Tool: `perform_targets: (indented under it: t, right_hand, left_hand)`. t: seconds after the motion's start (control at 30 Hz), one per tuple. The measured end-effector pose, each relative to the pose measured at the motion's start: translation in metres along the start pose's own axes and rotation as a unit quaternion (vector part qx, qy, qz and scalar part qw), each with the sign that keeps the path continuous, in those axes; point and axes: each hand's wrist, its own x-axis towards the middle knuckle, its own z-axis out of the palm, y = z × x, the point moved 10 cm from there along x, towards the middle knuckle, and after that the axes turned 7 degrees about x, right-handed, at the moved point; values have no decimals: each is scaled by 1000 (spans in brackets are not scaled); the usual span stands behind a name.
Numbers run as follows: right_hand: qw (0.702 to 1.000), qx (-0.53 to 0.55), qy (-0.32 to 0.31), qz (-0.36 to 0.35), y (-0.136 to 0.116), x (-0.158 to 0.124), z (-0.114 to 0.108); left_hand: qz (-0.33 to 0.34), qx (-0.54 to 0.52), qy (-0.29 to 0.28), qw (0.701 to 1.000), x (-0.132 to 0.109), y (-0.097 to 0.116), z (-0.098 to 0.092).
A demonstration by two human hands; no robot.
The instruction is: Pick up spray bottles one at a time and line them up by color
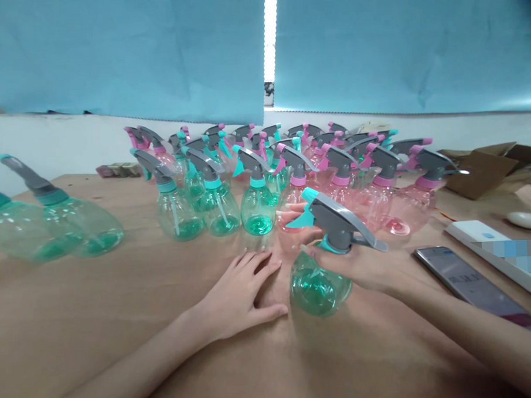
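Note:
My right hand is wrapped round the neck of a green spray bottle with a grey and turquoise trigger head. The bottle is tilted a little, and its nozzle points left. Flat on the table, my left hand lies with its fingers spread, just left of that bottle and holding nothing. In front of both hands stands a row of similar bottles: green ones, such as the green spray bottle, on the left, and pink ones, such as the pink spray bottle, on the right.
Several more spray bottles crowd behind the front row. Two green bottles stand apart at the left. On the right lie a phone, a white box, a white mouse and an open cardboard box. Blue curtains hang behind the table.

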Motion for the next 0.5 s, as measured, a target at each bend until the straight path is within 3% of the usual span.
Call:
perform_targets:
  t: [0.27,0.5]
  right_hand:
    - [999,33,-17,-5,15,-3,5]
    - [999,25,-9,-42,26,-4,9]
  left_hand:
    - [-10,-10,27,1000,7,4,-3]
    - [-3,-12,17,1000,13,6,-3]
